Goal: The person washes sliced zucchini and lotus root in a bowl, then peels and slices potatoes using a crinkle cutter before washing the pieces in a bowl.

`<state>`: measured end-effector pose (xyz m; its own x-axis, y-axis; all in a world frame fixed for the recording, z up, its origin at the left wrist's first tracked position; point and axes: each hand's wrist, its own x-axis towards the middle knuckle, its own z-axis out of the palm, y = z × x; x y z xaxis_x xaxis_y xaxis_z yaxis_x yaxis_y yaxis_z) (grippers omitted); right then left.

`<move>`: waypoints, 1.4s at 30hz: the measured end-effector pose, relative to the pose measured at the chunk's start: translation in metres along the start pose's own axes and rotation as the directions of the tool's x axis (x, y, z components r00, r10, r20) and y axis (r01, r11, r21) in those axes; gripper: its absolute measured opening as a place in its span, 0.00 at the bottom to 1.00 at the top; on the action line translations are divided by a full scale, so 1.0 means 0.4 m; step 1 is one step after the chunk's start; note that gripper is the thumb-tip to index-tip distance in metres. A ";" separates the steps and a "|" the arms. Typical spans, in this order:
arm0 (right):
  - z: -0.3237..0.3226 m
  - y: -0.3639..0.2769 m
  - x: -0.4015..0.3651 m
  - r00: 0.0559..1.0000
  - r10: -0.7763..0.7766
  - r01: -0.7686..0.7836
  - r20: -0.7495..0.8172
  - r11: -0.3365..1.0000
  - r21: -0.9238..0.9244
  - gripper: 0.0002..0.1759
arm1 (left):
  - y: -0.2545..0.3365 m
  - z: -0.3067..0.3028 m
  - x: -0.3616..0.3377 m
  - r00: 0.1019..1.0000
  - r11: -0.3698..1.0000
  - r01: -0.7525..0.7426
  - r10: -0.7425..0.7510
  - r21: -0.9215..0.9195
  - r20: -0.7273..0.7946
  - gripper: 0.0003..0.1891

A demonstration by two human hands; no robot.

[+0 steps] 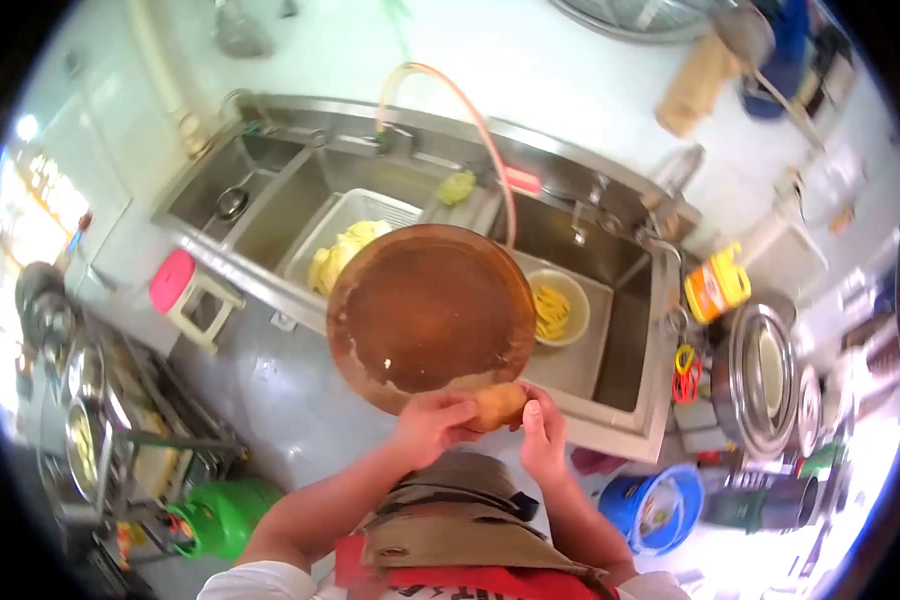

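Observation:
Both my hands are on a brown, potato-like lump (499, 407), just past the near edge of a round brown board (430, 315). My left hand (437, 425) pinches its left end between thumb and fingers. At the right end, my right hand (542, 430) has its fingers curled against it; whether they also hold a small tool is hidden. The board looks wet and lies over the front of the sink. To its right, a pale bowl (577, 322) in the basin contains yellow strips (550, 312). Behind its left side, pale yellow pieces (345, 252) lie in a white tray (395, 208).
A pink hose (470, 110) arches over the steel sink (610, 395). A pink-topped stool (173, 280) and green gas cylinder (232, 515) stand left. At right are a blue bucket (692, 500), a yellow jug (718, 284) and metal basins (755, 400).

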<state>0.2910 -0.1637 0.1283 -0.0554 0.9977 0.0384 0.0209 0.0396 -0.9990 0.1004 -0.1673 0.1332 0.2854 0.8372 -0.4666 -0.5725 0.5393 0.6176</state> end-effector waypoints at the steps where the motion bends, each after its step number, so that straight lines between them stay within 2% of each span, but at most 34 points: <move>1: 0.024 0.022 0.033 0.998 -0.025 0.024 0.053 0.999 0.027 0.21 | 0.028 -0.029 -0.017 0.994 0.995 -0.094 0.092 -0.042 -0.051 0.15; 2: 0.054 0.039 0.055 0.994 -0.041 0.034 0.100 0.997 0.067 0.22 | 0.046 -0.064 -0.039 0.979 0.982 -0.179 0.170 -0.068 -0.115 0.14; 5: 0.185 0.061 0.155 0.972 0.056 -0.067 0.230 0.997 0.041 0.21 | 0.110 -0.228 -0.088 0.900 0.928 -0.371 0.347 -0.044 -0.265 0.12; 7: 0.298 0.035 0.206 0.937 0.112 -0.120 0.330 0.993 0.005 0.21 | 0.181 -0.315 -0.142 0.850 0.870 -0.462 0.381 -0.170 -0.364 0.12; 8: 0.359 0.024 0.219 0.917 0.066 -0.095 0.394 0.994 0.054 0.20 | 0.220 -0.371 -0.165 0.826 0.830 -0.508 0.394 -0.230 -0.403 0.12; 10: 0.499 -0.006 0.247 0.838 0.122 -0.138 0.532 0.990 -0.010 0.18 | 0.276 -0.511 -0.205 0.754 0.756 -0.606 0.447 -0.247 -0.481 0.13; 12: 0.644 0.017 0.282 0.736 0.182 -0.128 0.652 0.983 -0.130 0.16 | 0.346 -0.652 -0.253 0.701 0.720 -0.651 0.447 -0.241 -0.556 0.14; 15: 0.871 0.030 0.335 0.609 0.288 -0.102 0.739 0.952 -0.287 0.18 | 0.436 -0.860 -0.305 0.608 0.658 -0.723 0.463 -0.209 -0.644 0.16; 18: 1.059 0.042 0.388 0.561 0.390 -0.118 0.730 0.911 -0.396 0.18 | 0.509 -1.062 -0.335 0.633 0.666 -0.709 0.457 -0.231 -0.625 0.19; 19: 1.113 0.027 0.403 0.559 0.433 -0.142 0.707 0.890 -0.433 0.18 | 0.549 -1.081 -0.357 0.620 0.683 -0.693 0.400 -0.231 -0.675 0.20; 20: 1.149 0.046 0.424 0.557 0.409 -0.201 0.723 0.911 -0.360 0.18 | 0.614 -1.084 -0.365 0.602 0.704 -0.675 0.352 -0.221 -0.717 0.20; 21: 1.188 0.040 0.446 0.549 0.408 -0.193 0.730 0.911 -0.364 0.18 | 0.671 -1.094 -0.371 0.587 0.728 -0.652 0.309 -0.211 -0.748 0.21; 25: 1.332 0.041 0.588 0.587 0.372 -0.173 0.719 0.925 -0.338 0.19 | 0.844 -1.189 -0.309 0.626 0.778 -0.613 0.375 -0.134 -0.684 0.19; 27: 1.430 0.074 0.708 0.674 0.309 -0.076 0.670 0.932 -0.354 0.18 | 0.915 -1.247 -0.271 0.604 0.815 -0.579 0.410 -0.023 -0.684 0.18; 30: 1.591 0.161 0.952 0.776 0.146 0.113 0.613 0.925 -0.363 0.20 | 1.017 -1.321 -0.195 0.624 0.835 -0.549 0.379 -0.038 -0.684 0.17; 31: 1.667 0.171 1.034 0.793 0.117 0.110 0.598 0.938 -0.328 0.20 | 1.049 -1.348 -0.167 0.647 0.819 -0.558 0.328 -0.135 -0.688 0.15; 32: 1.742 0.185 1.115 0.809 0.098 0.098 0.579 0.950 -0.297 0.20 | 1.078 -1.370 -0.151 0.664 0.850 -0.512 0.295 -0.129 -0.687 0.15; 34: 1.901 0.349 1.325 0.825 -0.054 0.294 0.563 0.891 -0.346 0.21 | 1.158 -1.418 -0.118 0.684 0.905 -0.411 0.224 -0.113 -0.695 0.13; 36: 2.076 0.463 1.480 0.842 0.114 0.142 0.528 0.896 -0.420 0.22 | 1.218 -1.463 -0.100 0.658 0.936 -0.337 0.159 -0.099 -0.736 0.13; 38: 2.254 0.638 1.604 0.869 0.114 0.076 0.482 0.931 -0.356 0.19 | 1.301 -1.512 -0.080 0.637 0.956 -0.287 0.138 -0.068 -0.758 0.13; 39: 2.328 0.661 1.664 0.816 0.263 0.013 0.515 0.882 -0.472 0.25 | 1.349 -1.523 -0.068 0.604 0.969 -0.247 0.148 -0.008 -0.783 0.14; 40: 2.388 0.690 1.705 0.741 0.414 -0.038 0.528 0.812 -0.583 0.30 | 1.380 -1.547 -0.053 0.615 0.966 -0.260 0.162 -0.003 -0.772 0.15; 42: 2.502 0.804 1.741 0.843 0.309 -0.018 0.440 0.834 -0.552 0.39 | 1.420 -1.608 -0.022 0.634 0.959 -0.285 0.184 -0.006 -0.751 0.17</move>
<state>-0.7400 0.4892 -0.1894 -0.4794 0.8295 -0.2866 0.5690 0.0451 -0.8211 -0.7218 0.0734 0.0807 -0.5014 0.5621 -0.6577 -0.6343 0.2782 0.7213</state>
